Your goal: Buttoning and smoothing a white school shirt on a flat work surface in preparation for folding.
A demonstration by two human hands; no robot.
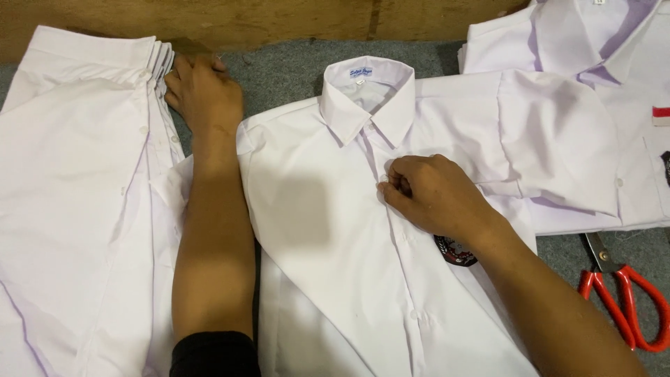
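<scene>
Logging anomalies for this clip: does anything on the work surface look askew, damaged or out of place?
Nothing is damaged or spilled. The middle white shirt lies slightly crooked, its front panel creased diagonally. The right hand pinches its placket and the left hand rests on the shirt stack. Red-handled scissors lie with their blades tucked under the right-hand shirt.

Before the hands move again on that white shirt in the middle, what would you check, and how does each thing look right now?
1. Right hand on the button strip of the middle shirt, just below the collar: ok, fingers pinched there.
2. Left hand on the stack of white shirts: ok, resting at its top edge.
3. Collar neat and standing: ok.
4. Top button fastened: cannot tell, the fingers hide it.
5. Shirt front flat: not ok, a long diagonal crease runs down the left panel.
6. Red-handled scissors away from the hands: ok, on the grey mat, apart from the middle shirt.
</scene>
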